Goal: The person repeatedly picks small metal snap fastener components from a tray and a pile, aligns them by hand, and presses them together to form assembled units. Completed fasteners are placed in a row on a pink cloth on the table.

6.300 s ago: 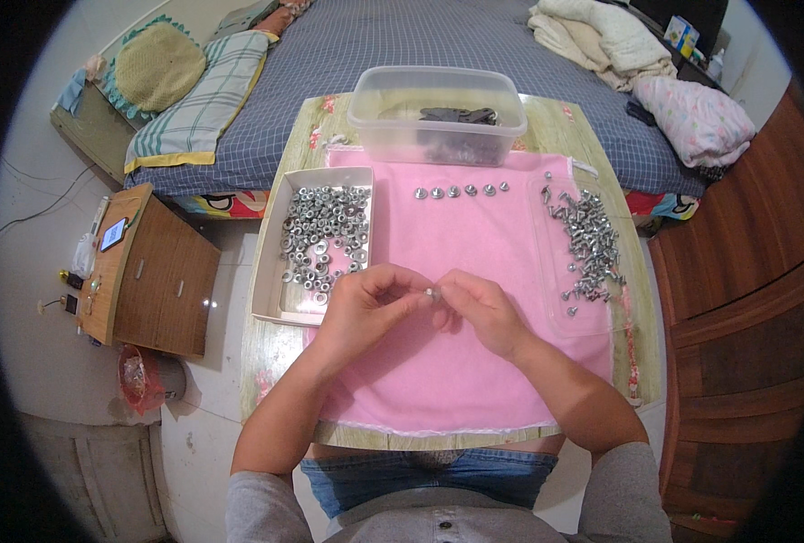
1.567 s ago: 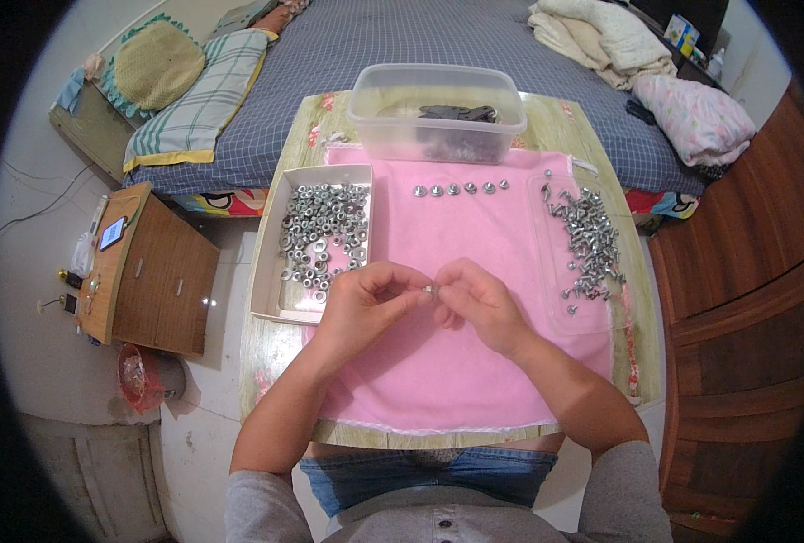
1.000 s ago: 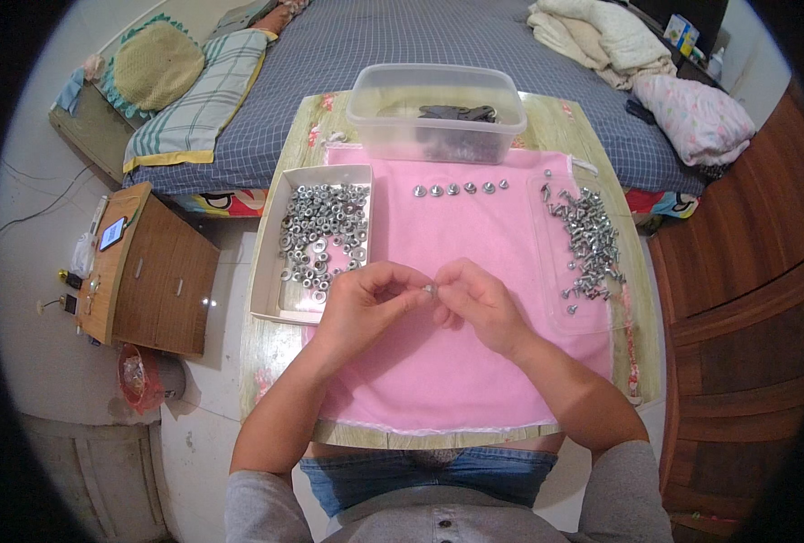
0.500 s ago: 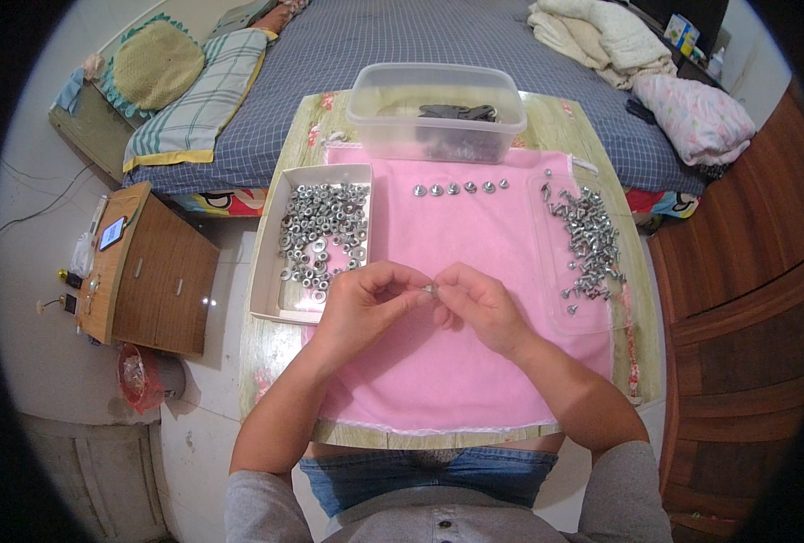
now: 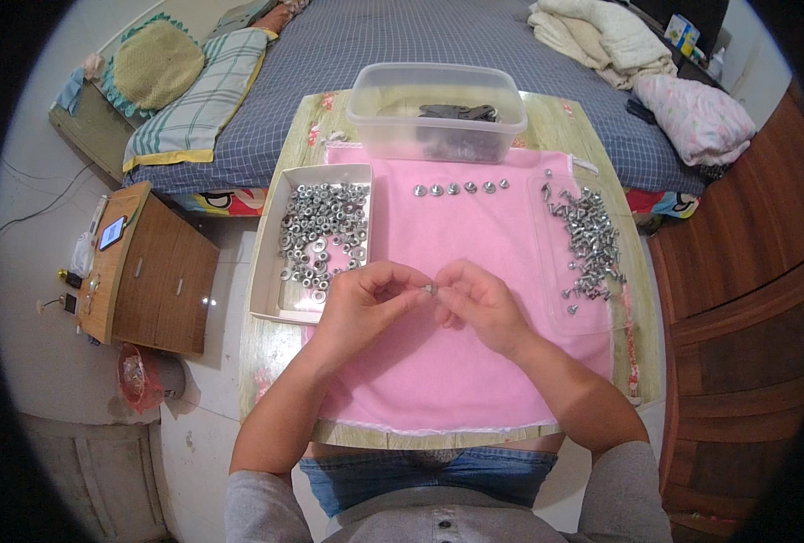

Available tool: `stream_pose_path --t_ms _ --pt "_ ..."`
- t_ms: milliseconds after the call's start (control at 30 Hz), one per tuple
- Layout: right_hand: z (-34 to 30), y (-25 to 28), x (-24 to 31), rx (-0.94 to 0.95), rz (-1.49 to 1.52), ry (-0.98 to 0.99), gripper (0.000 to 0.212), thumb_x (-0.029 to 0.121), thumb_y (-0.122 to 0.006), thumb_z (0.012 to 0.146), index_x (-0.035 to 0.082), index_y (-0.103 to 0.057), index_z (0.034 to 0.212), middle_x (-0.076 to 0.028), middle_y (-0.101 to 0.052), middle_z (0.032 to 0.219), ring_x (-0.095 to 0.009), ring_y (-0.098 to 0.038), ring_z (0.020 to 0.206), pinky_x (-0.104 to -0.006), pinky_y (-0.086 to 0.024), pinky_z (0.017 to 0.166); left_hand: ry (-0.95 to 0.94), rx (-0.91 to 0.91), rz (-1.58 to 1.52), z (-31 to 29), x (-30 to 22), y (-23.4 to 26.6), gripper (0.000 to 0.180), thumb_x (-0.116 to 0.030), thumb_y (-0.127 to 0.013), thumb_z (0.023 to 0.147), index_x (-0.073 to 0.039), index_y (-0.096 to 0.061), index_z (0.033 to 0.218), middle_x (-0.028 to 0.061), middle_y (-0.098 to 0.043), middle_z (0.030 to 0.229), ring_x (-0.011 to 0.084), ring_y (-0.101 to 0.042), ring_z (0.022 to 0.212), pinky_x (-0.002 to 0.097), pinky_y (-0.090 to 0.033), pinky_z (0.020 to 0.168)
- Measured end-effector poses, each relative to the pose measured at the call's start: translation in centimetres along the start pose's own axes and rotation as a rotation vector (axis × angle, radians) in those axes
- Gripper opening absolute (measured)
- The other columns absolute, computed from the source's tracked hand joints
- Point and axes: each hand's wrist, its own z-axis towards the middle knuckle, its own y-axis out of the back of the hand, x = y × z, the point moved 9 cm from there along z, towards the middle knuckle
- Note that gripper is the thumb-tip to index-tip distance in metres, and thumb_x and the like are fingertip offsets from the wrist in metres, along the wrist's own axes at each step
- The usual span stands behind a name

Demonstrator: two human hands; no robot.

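Over the middle of the pink cloth (image 5: 456, 380), my left hand (image 5: 366, 303) and my right hand (image 5: 483, 308) meet fingertip to fingertip. Both are closed in a pinch on one small silvery metal fastener (image 5: 431, 289); fingers cover most of it, so its parts cannot be made out. Left of my hands, a white cardboard box (image 5: 262, 271) holds many flanged nuts (image 5: 320, 217). To the right, a pile of screws (image 5: 592, 240) lies in a shallow clear tray (image 5: 551, 312). Beyond my hands, several bolts with nuts or washers on them (image 5: 453, 188) stand in a row.
At the table's far edge stands a translucent plastic tub (image 5: 375, 136) with black parts inside. A bed with a checked cover (image 5: 402, 45) lies behind the table (image 5: 280, 362). A wooden cabinet (image 5: 166, 281) is on the left, and brown wooden panels (image 5: 727, 362) rise on the right.
My right hand's fingers have shifted slightly around the small fastener. My left hand keeps its pinch in the same place, and the boxes and row of bolts look unchanged.
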Motion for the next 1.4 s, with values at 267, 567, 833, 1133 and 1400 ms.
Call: stream_pose_path --t_ms 267,567,833,1133,1400 --pt "-0.1 -0.17 0.47 0.008 0.018 0.034 0.01 0.01 -0.049 0.086 0.004 -0.046 0.094 -0.001 -0.053 0.068 -0.006 -0.051 0.061 -0.0179 -0.042 0.055 0.0 -0.004 -0.025 -0.02 -0.08 -0.01 0.014 0.0 -0.063 0.075 0.002 -0.06 0.088 0.0061 -0.062 0.083 0.0095 -0.059 0.076 0.0214 -0.049 0.07" --pt "-0.1 -0.09 0.44 0.0 0.009 0.03 0.01 0.009 -0.049 0.086 0.004 -0.046 0.094 -0.001 -0.053 0.067 -0.005 -0.051 0.061 -0.0178 -0.042 0.054 0.001 -0.005 -0.001 0.0 -0.15 0.02 0.014 -0.001 -0.063 0.075 0.002 -0.06 0.088 0.0059 -0.063 0.082 0.0094 -0.059 0.076 0.0214 -0.049 0.07" --pt "-0.03 0.13 0.55 -0.026 -0.005 0.04 0.01 0.009 -0.049 0.086 0.004 -0.047 0.094 -0.001 -0.054 0.066 -0.006 -0.051 0.06 -0.0181 -0.043 0.054 -0.003 -0.006 -0.028 0.01 -0.02 0.01 0.015 -0.003 -0.064 0.075 0.002 -0.06 0.088 0.0053 -0.063 0.082 0.0084 -0.058 0.075 0.0207 -0.048 0.069" --pt "-0.02 0.21 0.48 -0.032 -0.019 0.035 0.011 0.009 -0.051 0.085 0.003 -0.048 0.094 -0.001 -0.054 0.067 -0.006 -0.052 0.063 -0.0181 -0.043 0.055 0.025 -0.009 -0.025 0.02 0.13 0.02 0.015 -0.003 -0.064 0.075 0.002 -0.061 0.089 0.0055 -0.062 0.082 0.0087 -0.058 0.075 0.0207 -0.048 0.069" --pt "-0.09 0.23 0.53 -0.042 -0.006 0.02 0.01 0.011 -0.05 0.086 0.003 -0.049 0.093 -0.001 -0.054 0.067 -0.006 -0.052 0.062 -0.0179 -0.043 0.055 0.019 -0.02 -0.023 -0.01 -0.15 -0.06 0.015 -0.003 -0.064 0.075 0.002 -0.061 0.088 0.0048 -0.062 0.081 0.008 -0.058 0.074 0.0203 -0.048 0.069"
